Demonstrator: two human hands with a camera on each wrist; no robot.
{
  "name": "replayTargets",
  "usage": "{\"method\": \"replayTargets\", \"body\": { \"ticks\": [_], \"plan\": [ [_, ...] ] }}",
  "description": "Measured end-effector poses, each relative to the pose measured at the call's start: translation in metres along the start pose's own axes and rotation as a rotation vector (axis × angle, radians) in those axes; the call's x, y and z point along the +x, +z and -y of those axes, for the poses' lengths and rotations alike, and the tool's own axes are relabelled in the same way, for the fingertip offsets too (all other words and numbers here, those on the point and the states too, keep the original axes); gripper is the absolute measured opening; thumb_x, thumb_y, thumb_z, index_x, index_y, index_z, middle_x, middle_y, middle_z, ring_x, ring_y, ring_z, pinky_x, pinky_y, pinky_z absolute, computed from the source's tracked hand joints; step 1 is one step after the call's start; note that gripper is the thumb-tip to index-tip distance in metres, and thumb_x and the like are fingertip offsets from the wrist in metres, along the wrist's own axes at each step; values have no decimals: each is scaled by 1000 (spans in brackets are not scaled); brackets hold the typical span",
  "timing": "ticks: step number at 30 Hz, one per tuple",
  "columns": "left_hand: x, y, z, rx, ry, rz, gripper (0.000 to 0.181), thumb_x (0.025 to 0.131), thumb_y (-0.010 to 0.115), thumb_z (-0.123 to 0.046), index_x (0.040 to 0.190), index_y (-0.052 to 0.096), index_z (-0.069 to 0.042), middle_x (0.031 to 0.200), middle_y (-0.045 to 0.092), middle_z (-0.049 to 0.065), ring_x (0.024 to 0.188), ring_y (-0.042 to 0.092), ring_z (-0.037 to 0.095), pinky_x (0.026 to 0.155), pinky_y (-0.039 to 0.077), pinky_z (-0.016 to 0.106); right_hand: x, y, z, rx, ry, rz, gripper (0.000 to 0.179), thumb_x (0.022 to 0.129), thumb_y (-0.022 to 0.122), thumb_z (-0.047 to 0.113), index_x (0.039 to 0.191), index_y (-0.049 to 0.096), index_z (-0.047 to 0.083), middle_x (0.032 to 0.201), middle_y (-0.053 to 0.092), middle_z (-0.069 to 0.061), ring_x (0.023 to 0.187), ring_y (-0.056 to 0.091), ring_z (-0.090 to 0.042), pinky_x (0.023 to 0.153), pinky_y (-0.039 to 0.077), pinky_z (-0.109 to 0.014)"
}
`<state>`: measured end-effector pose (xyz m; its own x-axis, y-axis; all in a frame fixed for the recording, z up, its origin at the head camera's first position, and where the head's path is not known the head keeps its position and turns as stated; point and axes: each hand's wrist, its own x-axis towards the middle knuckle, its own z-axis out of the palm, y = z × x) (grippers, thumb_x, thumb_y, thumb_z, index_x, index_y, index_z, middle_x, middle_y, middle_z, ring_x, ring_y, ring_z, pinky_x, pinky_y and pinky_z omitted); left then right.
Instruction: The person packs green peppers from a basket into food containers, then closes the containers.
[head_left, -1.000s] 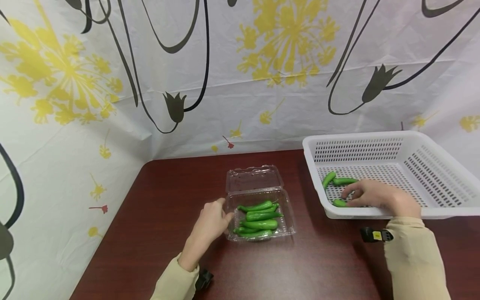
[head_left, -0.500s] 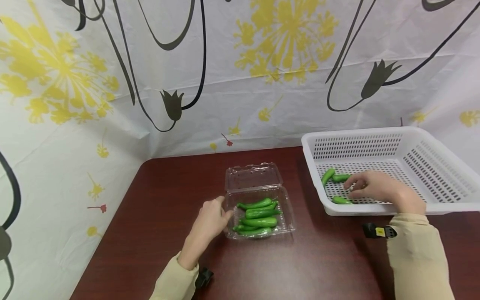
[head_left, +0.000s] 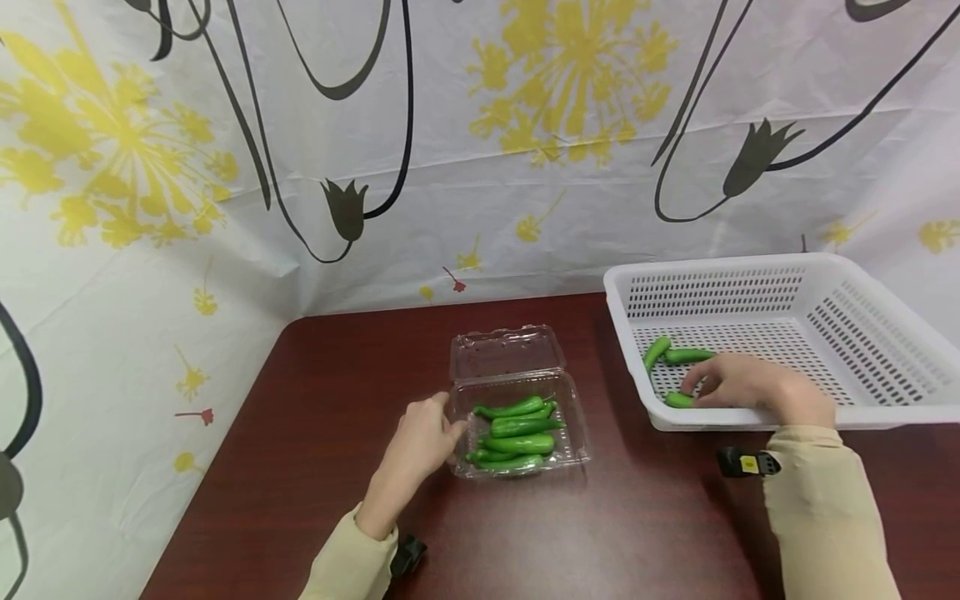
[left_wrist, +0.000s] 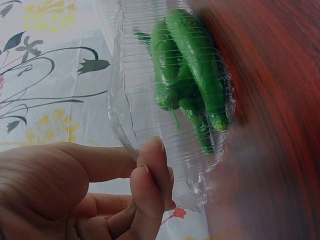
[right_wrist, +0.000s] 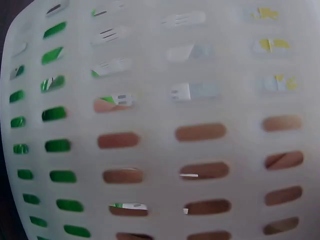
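At the left side of an open clear plastic clamshell container, my left hand pinches its wall between thumb and fingers. In the left wrist view the fingertips lie against the ribbed plastic. Several green peppers lie side by side in the container. My right hand reaches into a white slotted basket, fingers curled over the right end of a green pepper by the front wall. The right wrist view is mostly basket wall, with fingers and green showing through its slots.
Two more green peppers, one upright and one lying across, are in the basket's left part. The container's lid leans back, open. A patterned white sheet hangs behind the dark red table.
My right hand rose slightly off the front pepper half a second ago, then came back down and left onto it. The left hand stays at the container's side.
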<state>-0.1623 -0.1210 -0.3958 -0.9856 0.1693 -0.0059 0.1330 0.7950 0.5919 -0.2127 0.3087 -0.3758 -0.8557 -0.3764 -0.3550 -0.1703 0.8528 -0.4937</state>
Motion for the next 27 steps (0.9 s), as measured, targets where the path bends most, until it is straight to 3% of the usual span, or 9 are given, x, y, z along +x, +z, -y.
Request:
{"method": "replayTargets", "body": {
  "ticks": [13,21,27],
  "plan": [
    [0,-1,0,-8,3,4,53,93,71,-8,136,50,17,54,56,-4,46,57,7,65,55,36,1,1,-1,-22,-7,-11,13,84,75,11,96,72,7,93,70,-5,84,59,-17,78,46,-38],
    [0,-1,1,-11,6,7,54,93,71,-8,136,50,17,54,56,-3,45,57,8,63,54,35,0,-1,1,-7,-8,-25,14,86,74,12,99,71,7,94,68,-3,84,57,-19,75,46,-38],
    [0,-1,0,-11,-1,8,53,93,71,-8,136,51,17,55,56,-3,45,57,8,60,53,32,-1,-4,4,-64,21,-81,23,88,76,20,106,71,5,94,71,-6,85,61,-21,78,48,-46]
  ]
}}
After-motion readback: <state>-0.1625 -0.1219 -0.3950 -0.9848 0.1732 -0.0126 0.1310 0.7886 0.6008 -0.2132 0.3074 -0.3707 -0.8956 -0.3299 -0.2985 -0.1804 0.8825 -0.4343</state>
